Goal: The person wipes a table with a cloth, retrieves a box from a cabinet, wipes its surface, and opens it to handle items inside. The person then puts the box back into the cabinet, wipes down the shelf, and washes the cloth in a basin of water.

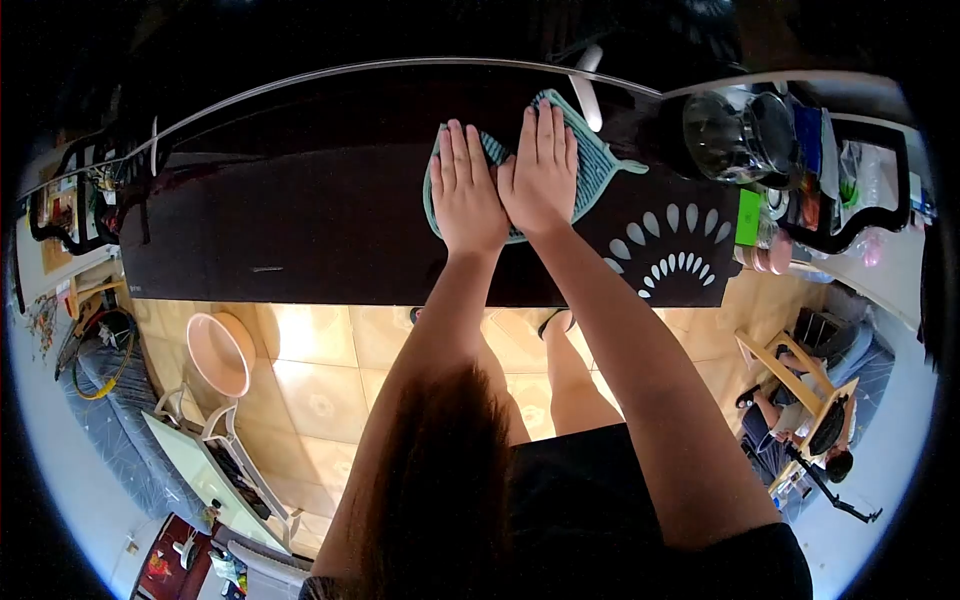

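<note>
A teal cloth (pixel 598 172) with dark stripes and a small loop at its right corner lies on a dark glossy cabinet top (pixel 290 200). My left hand (pixel 470 200) rests flat on the cloth's left part, fingers stretched out. Beside it, my right hand (pixel 543 182) lies flat on the cloth too, its fingers extended and slightly apart. The hands touch or nearly touch near the thumbs. Neither grips anything; both press palm down, hiding the middle of the cloth.
Glass jars (pixel 715 135) stand at the right end, near a green box (pixel 747 217). A white bar-like object (pixel 587 103) is at the back edge. Silver petal shapes (pixel 676 268) decorate the front right. A pink basin (pixel 222 355) sits on the tiled floor; a person (pixel 800 420) sits at right.
</note>
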Motion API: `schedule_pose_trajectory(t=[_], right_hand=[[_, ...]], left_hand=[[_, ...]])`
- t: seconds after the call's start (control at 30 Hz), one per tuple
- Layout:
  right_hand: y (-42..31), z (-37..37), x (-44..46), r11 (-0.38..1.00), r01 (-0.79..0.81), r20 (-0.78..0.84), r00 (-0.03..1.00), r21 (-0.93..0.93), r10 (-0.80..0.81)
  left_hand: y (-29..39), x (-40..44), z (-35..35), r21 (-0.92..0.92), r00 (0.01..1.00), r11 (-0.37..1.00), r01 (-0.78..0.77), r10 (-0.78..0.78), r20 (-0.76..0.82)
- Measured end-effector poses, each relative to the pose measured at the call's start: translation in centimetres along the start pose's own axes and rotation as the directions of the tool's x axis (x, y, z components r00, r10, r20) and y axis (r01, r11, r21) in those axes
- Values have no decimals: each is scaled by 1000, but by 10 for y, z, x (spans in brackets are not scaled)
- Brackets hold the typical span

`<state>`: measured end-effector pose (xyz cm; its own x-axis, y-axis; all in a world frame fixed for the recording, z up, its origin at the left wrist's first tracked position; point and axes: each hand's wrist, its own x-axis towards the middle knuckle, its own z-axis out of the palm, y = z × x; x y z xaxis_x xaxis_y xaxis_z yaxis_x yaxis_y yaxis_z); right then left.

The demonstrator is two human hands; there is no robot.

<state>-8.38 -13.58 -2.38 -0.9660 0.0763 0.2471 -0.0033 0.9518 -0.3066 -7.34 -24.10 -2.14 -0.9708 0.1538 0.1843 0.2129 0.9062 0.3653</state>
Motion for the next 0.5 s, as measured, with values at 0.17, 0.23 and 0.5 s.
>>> schedule_pose_trajectory(t=[0.17,0.23,0.5], right_hand=[[-27,17,30,1000,-9,-18,1000,-29,8],[-39,23,37,999,-11,-34,999,-51,9],[-119,57,60,997,53,36,998,-61,-51]], left_hand=[[-33,27,-5,8,1000,1000,-5,6,-27],[-45,33,-8,11,999,1000,-3,4,-32],[-122,37,-37,6,991,994,111,-111,-70]])
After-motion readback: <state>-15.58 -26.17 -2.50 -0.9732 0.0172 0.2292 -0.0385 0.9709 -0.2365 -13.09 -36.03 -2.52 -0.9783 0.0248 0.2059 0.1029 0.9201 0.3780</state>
